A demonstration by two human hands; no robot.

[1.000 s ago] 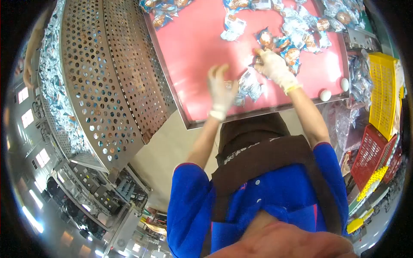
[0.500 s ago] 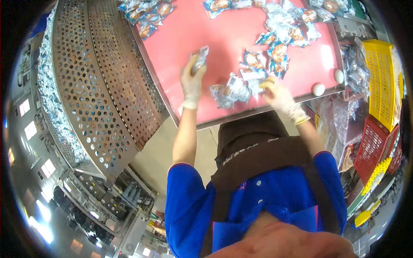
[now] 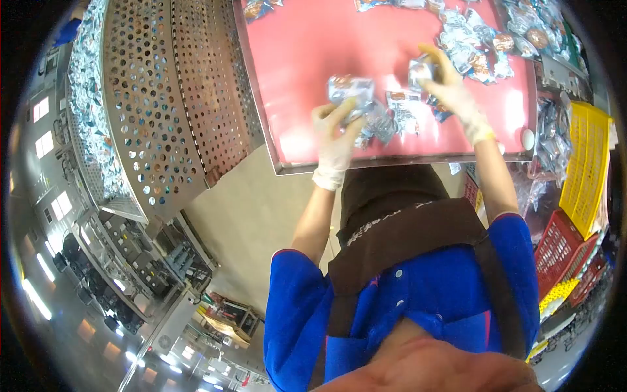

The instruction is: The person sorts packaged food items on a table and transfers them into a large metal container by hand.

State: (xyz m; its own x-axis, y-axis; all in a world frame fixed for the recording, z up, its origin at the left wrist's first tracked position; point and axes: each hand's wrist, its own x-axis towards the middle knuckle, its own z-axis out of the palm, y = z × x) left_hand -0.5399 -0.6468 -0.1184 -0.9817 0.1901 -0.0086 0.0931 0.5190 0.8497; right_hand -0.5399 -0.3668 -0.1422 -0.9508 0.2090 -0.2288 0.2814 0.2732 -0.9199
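Note:
My left hand [image 3: 334,134], in a pale glove, is closed on a blue-and-silver wrapped food packet [image 3: 351,89] above the near part of the pink-surfaced tray table [image 3: 297,98]. Several silvery packets [image 3: 379,124] lie right beside its fingers, close to the table's front rim. My right hand [image 3: 452,91], gloved as well, grips another wrapped packet [image 3: 421,73] between thumb and fingers. Beneath it, a blue packet is partly hidden. Farther right and back lies a loose heap of packets [image 3: 460,42], some with a brown round food picture.
A perforated metal chute [image 3: 150,104] runs along the left, with shiny packets [image 3: 91,111] beyond it. The table has a raised metal rim [image 3: 405,159]. A white egg-shaped object [image 3: 528,139] sits at its right corner. Yellow [image 3: 586,170] and red crates [image 3: 558,245] stand on the right.
The view has shifted. My left hand has moved right, beside the near packets, with a packet in it. My right hand has lifted a packet and moved away from the front edge.

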